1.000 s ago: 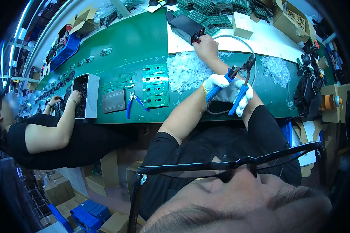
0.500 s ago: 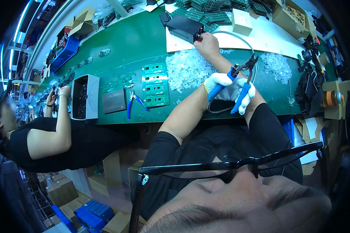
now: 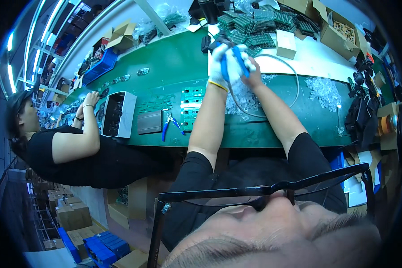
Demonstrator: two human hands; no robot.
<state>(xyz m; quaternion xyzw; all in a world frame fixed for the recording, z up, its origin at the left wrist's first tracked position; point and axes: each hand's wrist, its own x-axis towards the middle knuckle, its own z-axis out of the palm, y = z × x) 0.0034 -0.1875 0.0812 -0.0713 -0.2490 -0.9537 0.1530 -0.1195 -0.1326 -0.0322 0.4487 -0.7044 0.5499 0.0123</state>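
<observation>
My left hand [image 3: 230, 64], in a white glove with a yellow cuff, is closed around blue-handled pliers [image 3: 224, 67]. The pliers are over the black box [image 3: 221, 41] at the back of the bench, and their jaws are hard to make out. A grey cable [image 3: 298, 85] loops to the right and back beneath the glove. My bare right hand [image 3: 253, 78] is right beside the glove; its fingers are partly covered. Below both hands lies a heap of clear plastic pieces [image 3: 241, 100]. Left of it is a green circuit board panel [image 3: 190, 111].
Blue-handled nippers [image 3: 169, 125] and a dark flat block [image 3: 149, 123] lie left, near an open grey box [image 3: 129, 116]. A co-worker [image 3: 71, 143] sits at left. Stacked green boards [image 3: 250, 33], a white carton [image 3: 286, 43] and another clear heap [image 3: 324, 93] are behind and right.
My left hand has carried the pliers up and away from me to the black box. My right hand has come off the box's front and moved slightly toward me. The view has shifted.
</observation>
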